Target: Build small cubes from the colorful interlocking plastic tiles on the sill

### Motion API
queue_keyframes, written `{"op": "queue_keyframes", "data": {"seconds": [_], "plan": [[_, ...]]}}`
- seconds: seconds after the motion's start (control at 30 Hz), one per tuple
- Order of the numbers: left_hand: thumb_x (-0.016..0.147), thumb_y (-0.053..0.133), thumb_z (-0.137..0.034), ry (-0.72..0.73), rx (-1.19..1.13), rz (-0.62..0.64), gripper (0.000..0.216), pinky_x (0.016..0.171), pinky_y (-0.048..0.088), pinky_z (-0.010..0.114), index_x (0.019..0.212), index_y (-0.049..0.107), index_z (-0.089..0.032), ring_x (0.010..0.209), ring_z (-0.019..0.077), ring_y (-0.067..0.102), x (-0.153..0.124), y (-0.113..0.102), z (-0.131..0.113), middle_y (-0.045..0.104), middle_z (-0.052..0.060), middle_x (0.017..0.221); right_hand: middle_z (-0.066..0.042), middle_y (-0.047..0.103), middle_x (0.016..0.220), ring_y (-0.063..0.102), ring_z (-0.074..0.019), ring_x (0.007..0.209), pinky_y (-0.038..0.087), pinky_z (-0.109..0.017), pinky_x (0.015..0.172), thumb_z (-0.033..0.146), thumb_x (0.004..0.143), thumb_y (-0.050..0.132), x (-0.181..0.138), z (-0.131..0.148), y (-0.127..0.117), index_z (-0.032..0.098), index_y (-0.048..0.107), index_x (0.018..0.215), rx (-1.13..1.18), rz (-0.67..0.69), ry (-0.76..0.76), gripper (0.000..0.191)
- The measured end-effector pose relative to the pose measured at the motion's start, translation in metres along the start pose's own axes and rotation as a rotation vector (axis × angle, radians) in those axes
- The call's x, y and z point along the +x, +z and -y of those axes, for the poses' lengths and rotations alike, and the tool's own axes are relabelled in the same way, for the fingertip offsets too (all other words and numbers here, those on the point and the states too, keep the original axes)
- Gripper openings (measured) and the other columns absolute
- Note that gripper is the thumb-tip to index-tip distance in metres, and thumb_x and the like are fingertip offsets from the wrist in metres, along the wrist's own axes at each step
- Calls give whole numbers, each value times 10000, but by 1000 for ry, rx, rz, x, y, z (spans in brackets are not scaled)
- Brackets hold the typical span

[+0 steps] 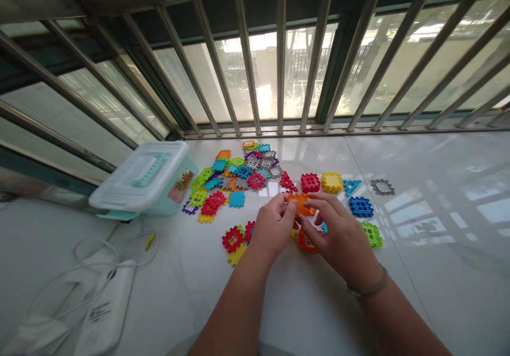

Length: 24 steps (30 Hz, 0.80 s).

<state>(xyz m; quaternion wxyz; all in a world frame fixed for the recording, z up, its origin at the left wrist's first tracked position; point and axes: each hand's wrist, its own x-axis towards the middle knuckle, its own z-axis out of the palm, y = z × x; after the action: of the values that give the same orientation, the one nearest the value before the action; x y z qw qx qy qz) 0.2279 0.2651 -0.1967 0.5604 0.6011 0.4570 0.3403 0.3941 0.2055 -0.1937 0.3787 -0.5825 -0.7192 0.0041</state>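
Fingers of the left hand and right hand clenched an orange plastic waffle-grid tile above the middle of the white marble ledge, where a slipped grip could drop it among the loose multicoloured plastic tiles.

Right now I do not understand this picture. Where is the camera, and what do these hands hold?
There is no machine here, only a person's two bare hands: the left hand and the right hand. This one picture comes from a camera worn on the person's head, looking forward and down. On the glossy pale tile surface lie many interlocking plastic toy pieces, beside a lidded pale teal plastic box and below a barred window. Both hands hold an orange piece with their fingers.
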Motion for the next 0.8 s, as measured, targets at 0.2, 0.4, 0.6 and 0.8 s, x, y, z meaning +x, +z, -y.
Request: {"op": "queue_keyframes", "data": {"seconds": [0.2, 0.4, 0.6, 0.8], "plan": [[1056, 601, -512, 46, -63, -10, 299, 666, 550, 251, 1069, 669, -221, 683, 167, 730, 1, 0, 3, 738, -3, 762, -123, 741, 1324, 784, -239, 968, 646, -370, 789, 284, 1033, 721, 0, -2, -3, 242, 657, 1224, -35, -50, -52, 205], [1048, 609, -525, 51, -77, -22, 323, 645, 551, 249, 1095, 666, -210, 671, 168, 728, 0, 2, -1, 735, 2, 755, -101, 760, 1251, 747, -190, 809, 620, -344, 767, 265, 1033, 734, 2, 1, -10, 234, 662, 1207, -30, -78, -64, 191], [1048, 618, -508, 86, -16, -72, 300, 643, 552, 243, 1093, 675, -216, 706, 178, 762, -1, 1, -1, 756, -1, 773, -97, 751, 1258, 697, -168, 722, 599, -342, 714, 325, 1027, 756, 0, 1, -9, 233, 644, 1242, -31, -45, -70, 259], [1037, 669, -544, 151, -142, 192, 355, 822, 633, 324, 1202, 642, -230, 942, 247, 831, 2, 0, 2, 826, 68, 992, -107, 710, 1286, 718, -206, 783, 603, -348, 678, 301, 965, 786, 0, 1, -2, 244, 617, 1303, -21, -42, -21, 383]]}}
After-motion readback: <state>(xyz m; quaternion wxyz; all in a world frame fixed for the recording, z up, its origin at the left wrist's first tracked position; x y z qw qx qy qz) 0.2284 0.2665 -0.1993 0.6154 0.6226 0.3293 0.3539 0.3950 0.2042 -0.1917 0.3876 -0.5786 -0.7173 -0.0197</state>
